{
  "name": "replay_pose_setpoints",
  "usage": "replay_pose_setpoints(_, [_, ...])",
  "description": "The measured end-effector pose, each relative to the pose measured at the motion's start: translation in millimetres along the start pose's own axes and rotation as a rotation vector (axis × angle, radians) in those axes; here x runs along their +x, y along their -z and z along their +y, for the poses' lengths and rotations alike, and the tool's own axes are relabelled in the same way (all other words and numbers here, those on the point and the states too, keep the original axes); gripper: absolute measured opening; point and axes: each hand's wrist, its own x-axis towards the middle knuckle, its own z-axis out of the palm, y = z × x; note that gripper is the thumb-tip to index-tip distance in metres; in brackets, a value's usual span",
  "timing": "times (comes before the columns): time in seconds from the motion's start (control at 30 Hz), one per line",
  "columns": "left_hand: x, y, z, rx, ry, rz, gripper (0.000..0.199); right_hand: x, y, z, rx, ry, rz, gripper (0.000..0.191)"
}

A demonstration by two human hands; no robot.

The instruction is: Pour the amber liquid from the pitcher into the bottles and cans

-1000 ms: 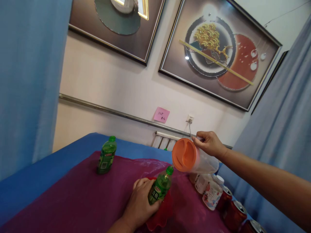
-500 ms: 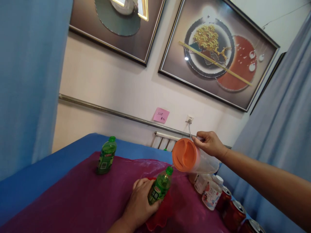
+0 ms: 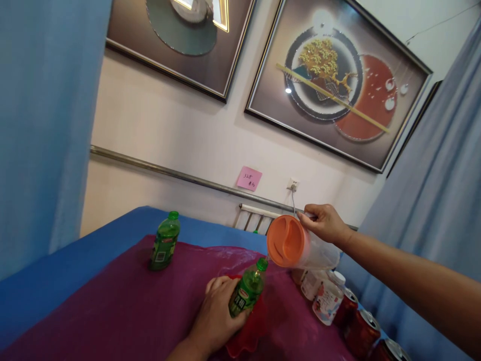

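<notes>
My left hand is wrapped round a green bottle, which stands slightly tilted over a red tray with a wavy edge. Up and to the right, my right hand grips the handle of a clear pitcher with an orange lid. The pitcher lies tipped on its side in the air, its lid facing left. Its lid edge is close beside the bottle's green mouth, and a thin trickle seems to show between them.
A second green bottle stands on the purple cloth at left. White-capped bottles and red cans line the right side. A metal rail crosses the wall behind the blue table cover.
</notes>
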Motion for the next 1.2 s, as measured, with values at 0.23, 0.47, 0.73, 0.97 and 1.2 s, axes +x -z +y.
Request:
replay_pose_setpoints(0.23, [0.7,0.8,0.5,-0.008,0.005,-0.018,0.042,0.1,0.2,0.4,0.003,-0.004,-0.008,0.044])
replay_pose_setpoints(0.47, [0.3,0.4,0.3,-0.009,0.002,0.001,0.042,0.3,0.6,-0.5,-0.007,0.002,0.000,0.044])
replay_pose_setpoints(0.73, [0.8,3.9,5.3,-0.015,-0.003,-0.004,0.039,-0.6,0.5,-2.4,-0.003,0.007,-0.001,0.044])
replay_pose_setpoints(0.97, [0.0,2.3,2.9,-0.017,0.003,0.003,0.041,-0.9,0.8,-2.3,0.003,0.009,0.006,0.043])
replay_pose_setpoints(1.2, [-0.1,0.3,-1.1,-0.019,-0.008,-0.010,0.043,-1.2,1.2,-1.6,0.008,-0.016,0.003,0.044])
